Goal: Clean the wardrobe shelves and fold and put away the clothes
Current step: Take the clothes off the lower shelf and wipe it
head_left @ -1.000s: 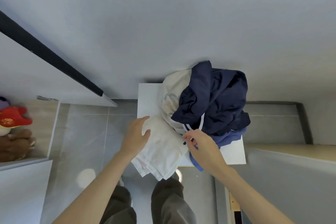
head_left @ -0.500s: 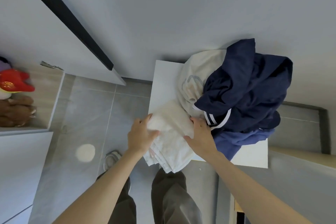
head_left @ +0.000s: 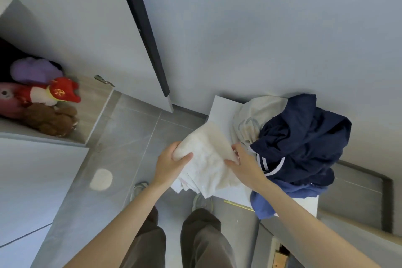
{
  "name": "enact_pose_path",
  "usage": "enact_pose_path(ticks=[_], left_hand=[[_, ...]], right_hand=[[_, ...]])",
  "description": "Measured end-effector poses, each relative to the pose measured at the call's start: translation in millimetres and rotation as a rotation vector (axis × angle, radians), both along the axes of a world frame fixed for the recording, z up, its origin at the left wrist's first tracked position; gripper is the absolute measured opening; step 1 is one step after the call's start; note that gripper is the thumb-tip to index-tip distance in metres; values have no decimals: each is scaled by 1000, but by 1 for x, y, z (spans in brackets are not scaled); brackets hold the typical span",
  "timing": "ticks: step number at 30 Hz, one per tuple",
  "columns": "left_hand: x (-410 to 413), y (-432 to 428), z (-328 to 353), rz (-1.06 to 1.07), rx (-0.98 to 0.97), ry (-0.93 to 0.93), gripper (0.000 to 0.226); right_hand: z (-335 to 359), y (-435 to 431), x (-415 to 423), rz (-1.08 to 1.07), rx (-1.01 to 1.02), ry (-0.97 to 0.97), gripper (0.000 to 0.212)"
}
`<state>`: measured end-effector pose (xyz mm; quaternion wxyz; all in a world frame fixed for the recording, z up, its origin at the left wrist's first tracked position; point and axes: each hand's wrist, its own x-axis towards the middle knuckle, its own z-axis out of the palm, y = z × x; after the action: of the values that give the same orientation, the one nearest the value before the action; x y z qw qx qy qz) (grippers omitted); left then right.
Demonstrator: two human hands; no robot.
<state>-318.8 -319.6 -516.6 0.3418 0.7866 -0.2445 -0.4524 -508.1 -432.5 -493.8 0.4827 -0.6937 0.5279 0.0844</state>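
Spreading across the lower left, the grey tiled floor meets a small white table that stands against the pale wall. Heaped on the table's right half is a crumpled navy jacket with white stripes at its hem, lying partly over a cream garment towards the far edge. A folded white cloth sits at the table's near left corner, its lower end hanging past the near edge. A lighter blue garment pokes out from under the jacket and droops over the near edge. At far left, a wooden wardrobe shelf carries a red plush toy, a brown plush toy and a purple plush toy bunched together. The left hand grips the folded cloth's left edge, thumb on top. The right hand holds its right edge, thumb laid on the fabric and fingers tucked against the cream garment.
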Motion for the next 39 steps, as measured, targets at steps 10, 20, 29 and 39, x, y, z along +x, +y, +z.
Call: enact_pose_path(ticks=[10, 20, 29, 39], left_hand=[[110, 45, 132, 239, -150, -40, 19], [249, 105, 225, 239, -207, -150, 32], [334, 134, 291, 307, -313, -264, 23], [402, 115, 320, 738, -500, -150, 19]], right_hand=[[135, 8, 132, 172, -178, -169, 18], [220, 45, 275, 319, -290, -340, 17], [268, 54, 390, 432, -398, -431, 23], [290, 39, 511, 820, -518, -593, 57]])
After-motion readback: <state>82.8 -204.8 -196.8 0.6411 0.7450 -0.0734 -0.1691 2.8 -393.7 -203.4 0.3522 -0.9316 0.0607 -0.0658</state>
